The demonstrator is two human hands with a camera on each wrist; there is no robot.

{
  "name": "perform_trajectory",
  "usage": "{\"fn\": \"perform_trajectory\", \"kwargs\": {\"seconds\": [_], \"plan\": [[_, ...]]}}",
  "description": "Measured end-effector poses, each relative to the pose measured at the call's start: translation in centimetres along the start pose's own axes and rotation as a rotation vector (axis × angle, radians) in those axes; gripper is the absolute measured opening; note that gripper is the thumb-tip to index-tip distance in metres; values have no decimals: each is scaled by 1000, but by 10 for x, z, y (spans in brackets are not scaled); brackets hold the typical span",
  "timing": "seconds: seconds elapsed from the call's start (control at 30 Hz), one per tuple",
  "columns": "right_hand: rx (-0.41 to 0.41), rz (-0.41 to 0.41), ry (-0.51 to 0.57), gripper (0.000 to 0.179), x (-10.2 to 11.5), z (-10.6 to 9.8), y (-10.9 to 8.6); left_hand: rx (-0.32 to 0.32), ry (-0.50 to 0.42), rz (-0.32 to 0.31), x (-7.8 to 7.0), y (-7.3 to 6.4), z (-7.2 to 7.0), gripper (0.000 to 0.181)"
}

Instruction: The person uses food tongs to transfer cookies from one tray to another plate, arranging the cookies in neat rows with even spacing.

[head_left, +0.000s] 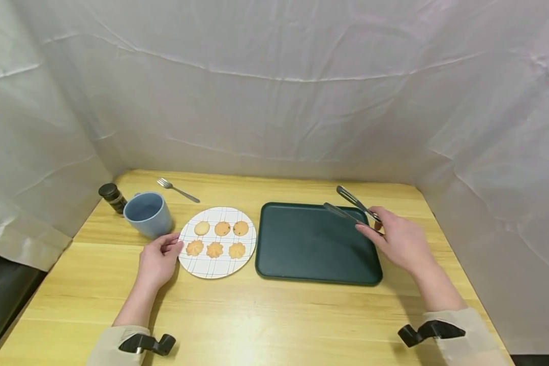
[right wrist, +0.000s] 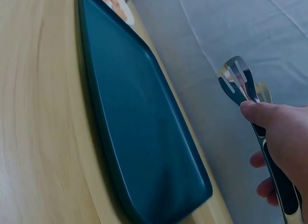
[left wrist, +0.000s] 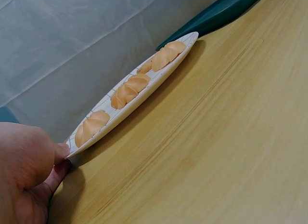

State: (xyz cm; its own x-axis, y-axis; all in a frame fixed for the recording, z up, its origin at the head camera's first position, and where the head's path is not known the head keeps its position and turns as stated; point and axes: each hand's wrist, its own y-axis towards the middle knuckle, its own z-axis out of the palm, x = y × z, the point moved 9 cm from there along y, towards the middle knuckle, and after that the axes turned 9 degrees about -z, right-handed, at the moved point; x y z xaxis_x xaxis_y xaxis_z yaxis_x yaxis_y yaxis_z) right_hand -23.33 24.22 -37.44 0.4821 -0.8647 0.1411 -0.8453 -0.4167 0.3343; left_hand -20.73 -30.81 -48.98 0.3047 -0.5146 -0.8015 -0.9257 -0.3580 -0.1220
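Note:
At the left, my left hand [head_left: 159, 258] pinches the near-left rim of a white plate [head_left: 217, 217] with a thin checked pattern. On the plate lie two rows of cookies: three round ones at the back and three ridged, flower-shaped cookies [left wrist: 127, 91] in front. My right hand [head_left: 403, 241] holds a pair of metal tongs [right wrist: 237, 79] with slotted ends and dark grips. The tongs' arms are spread apart with nothing between their tips, above the far right part of a dark green rectangular tray [head_left: 311, 244].
A blue mug [head_left: 150, 218] stands just beyond my left hand, with a black-capped jar [head_left: 112, 197] behind it. A fork [head_left: 178, 190] lies at the back left. Pale cloth [head_left: 265, 117] hangs around the wooden table's back and sides.

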Motion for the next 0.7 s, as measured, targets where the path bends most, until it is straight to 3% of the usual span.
{"fn": "perform_trajectory", "kwargs": {"seconds": [0.3,0.7], "plan": [[13,175,10,64,-46,1,-20,-2,0,-7,0,-1,0,35],[19,390,12,71,-97,28,-63,-3,6,-6,-1,-1,1,35]]}}
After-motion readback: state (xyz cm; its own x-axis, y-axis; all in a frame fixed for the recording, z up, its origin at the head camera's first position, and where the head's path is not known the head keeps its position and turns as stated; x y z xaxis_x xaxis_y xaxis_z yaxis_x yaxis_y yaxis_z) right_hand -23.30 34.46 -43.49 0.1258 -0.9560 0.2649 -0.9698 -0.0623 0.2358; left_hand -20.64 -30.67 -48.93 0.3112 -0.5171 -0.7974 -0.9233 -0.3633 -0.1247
